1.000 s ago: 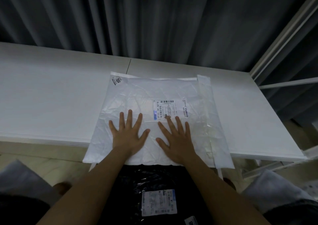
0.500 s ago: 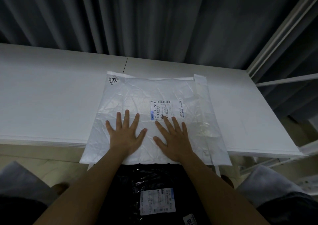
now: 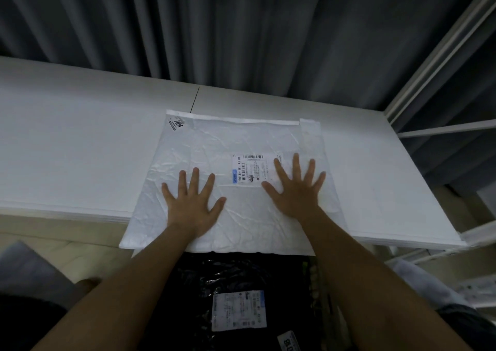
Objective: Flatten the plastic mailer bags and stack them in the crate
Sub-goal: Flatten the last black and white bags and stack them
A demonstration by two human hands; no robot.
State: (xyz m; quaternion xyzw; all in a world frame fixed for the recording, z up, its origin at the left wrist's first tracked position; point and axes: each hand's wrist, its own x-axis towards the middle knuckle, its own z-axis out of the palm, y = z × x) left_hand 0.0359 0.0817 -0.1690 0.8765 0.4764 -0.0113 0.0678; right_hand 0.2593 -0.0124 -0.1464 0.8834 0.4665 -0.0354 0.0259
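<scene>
A white plastic mailer bag (image 3: 214,146) lies flat on the white table (image 3: 67,141), its near edge hanging over the table's front. It carries a shipping label (image 3: 249,170) near its middle. My left hand (image 3: 192,203) presses palm-down on the bag's left half, fingers spread. On the right half, beside the label, my right hand (image 3: 296,187) presses flat with fingers spread too. Below the table edge, between my forearms, lie black mailer bags (image 3: 236,278) with a white label (image 3: 239,310). No crate wall is plainly visible.
Dark grey curtains (image 3: 241,28) hang behind the table. A white metal frame (image 3: 442,63) rises at the right, with rails below the table's right corner. My knees in grey cloth (image 3: 29,272) show at both lower corners.
My hands have slid apart across the white bag: the right hand moved right and farther away past the label, the left hand moved slightly left. The bag stays in place.
</scene>
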